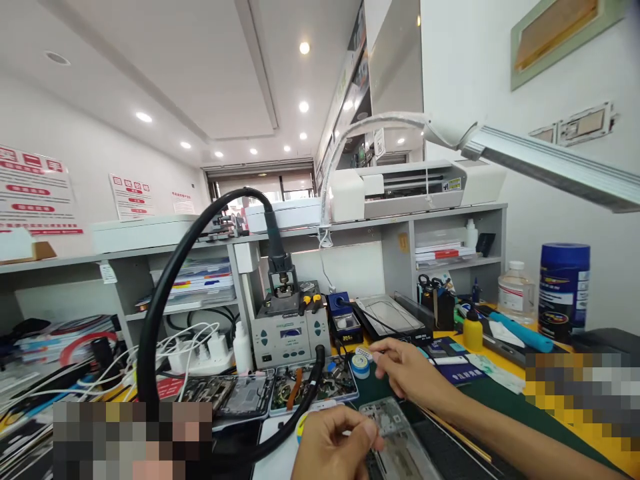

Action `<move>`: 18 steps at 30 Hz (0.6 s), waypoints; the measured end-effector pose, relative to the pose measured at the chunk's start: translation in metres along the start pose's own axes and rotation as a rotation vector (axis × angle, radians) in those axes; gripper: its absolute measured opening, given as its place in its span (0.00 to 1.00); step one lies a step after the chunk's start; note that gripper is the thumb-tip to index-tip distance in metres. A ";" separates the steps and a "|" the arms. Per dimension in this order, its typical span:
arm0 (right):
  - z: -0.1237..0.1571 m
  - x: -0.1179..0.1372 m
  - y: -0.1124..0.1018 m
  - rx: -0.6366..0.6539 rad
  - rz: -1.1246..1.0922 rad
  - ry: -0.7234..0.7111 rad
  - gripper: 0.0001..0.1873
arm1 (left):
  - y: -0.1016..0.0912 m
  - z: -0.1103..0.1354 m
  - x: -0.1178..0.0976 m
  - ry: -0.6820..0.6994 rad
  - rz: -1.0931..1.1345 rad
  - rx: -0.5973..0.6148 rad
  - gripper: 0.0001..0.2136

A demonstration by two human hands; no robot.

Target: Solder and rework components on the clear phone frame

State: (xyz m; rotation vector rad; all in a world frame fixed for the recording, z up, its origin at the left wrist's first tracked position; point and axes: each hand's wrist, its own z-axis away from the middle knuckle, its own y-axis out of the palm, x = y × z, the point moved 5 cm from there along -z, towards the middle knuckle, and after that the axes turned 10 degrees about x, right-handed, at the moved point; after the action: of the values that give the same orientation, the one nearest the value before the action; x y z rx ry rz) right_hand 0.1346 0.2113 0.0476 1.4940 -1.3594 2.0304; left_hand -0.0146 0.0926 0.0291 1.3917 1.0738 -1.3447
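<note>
Phone frame (pixel 407 447), greyish and open-faced, lies toward the near edge of the tabletop (pixel 625 463), right of its middle and partly hidden by the left hand (pixel 333 443). That hand is curled at the frame's left edge, thumb and forefinger drawn close; whether they pinch anything cannot be told. The right hand (pixel 407 367) reaches in from the tabletop's right side, above the frame's far end and just beside a small round blue tin (pixel 360 367). Its fingertips are gathered near a pale dotted piece (pixel 363 352), and one cannot tell whether they grip it.

Left of the tin, an opened device (pixel 320 390) packed with small parts sits next to a dark phone housing (pixel 250 393). A thick black hose (pixel 150 313) arches over the tabletop's left part and runs low past the left hand. Toward the far edge stand a grey control station (pixel 290 337) and, to its left, a white bottle (pixel 243 350). Near the far right corner are a yellow bottle (pixel 473 333), a clear bottle (pixel 517 300) and a blue canister (pixel 564 293).
</note>
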 end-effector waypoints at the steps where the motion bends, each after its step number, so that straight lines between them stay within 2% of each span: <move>1: -0.011 0.001 -0.003 -0.064 0.022 0.001 0.18 | 0.001 -0.001 0.002 -0.004 -0.003 0.011 0.32; 5: -0.058 0.019 -0.015 -0.249 0.127 -0.058 0.19 | 0.003 -0.003 0.011 -0.020 -0.035 0.062 0.29; 10: -0.101 0.049 -0.030 -0.313 0.206 -0.146 0.18 | 0.001 -0.005 0.016 -0.039 -0.114 0.126 0.19; 14: -0.106 0.061 -0.038 -0.314 0.186 -0.162 0.17 | -0.002 -0.006 0.016 -0.048 -0.163 0.157 0.14; 18: -0.091 0.064 -0.048 -0.300 0.080 -0.148 0.18 | 0.000 -0.005 0.015 -0.054 -0.179 0.175 0.14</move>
State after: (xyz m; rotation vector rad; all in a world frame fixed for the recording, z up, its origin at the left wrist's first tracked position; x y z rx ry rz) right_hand 0.0857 0.2904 0.1249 1.4965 -1.7193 1.6921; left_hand -0.0134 0.0979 0.0138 1.4021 1.0864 -1.6303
